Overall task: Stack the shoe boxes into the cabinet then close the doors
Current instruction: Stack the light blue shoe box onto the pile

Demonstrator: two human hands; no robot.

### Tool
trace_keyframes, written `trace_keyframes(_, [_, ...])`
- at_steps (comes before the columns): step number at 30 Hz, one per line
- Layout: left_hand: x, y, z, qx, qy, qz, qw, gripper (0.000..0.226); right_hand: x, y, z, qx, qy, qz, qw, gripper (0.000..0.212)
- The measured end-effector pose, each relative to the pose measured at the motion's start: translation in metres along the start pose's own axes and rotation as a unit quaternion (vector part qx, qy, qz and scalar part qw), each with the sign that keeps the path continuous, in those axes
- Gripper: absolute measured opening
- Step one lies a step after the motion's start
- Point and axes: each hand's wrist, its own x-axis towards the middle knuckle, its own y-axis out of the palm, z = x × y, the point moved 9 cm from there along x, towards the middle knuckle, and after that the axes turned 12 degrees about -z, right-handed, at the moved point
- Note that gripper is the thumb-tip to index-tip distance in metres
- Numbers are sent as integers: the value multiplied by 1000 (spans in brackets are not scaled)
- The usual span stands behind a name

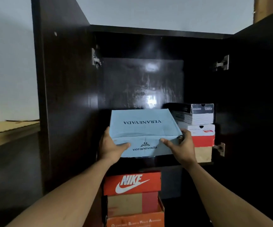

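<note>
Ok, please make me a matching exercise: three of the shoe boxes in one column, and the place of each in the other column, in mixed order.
1 light blue box
2 black-and-white box
3 Nike box

A on top of the red-and-white box
B lowest of the three in the picture
C gripped by the left hand and the right hand

Pairs: 1-C, 2-A, 3-B

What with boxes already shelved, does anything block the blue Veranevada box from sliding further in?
Nothing visible does. The doors are open, and the stacked boxes stand right of the Veranevada box, not behind it; the space behind it is hidden.
</note>
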Motion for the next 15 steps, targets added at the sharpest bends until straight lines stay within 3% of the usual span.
trace_keyframes(5, [35,29,23,65,4,-45,997,81,44,43,-45,-34,-13,1,999,62])
trace_keyframes(10, [54,45,42,82,18,-80,993,86,66,82,-71,-23,-7,24,999,86])
trace_keyframes(15, [61,55,50,95,80,-138,983,62,68,113,-86,-17,-16,40,999,53])
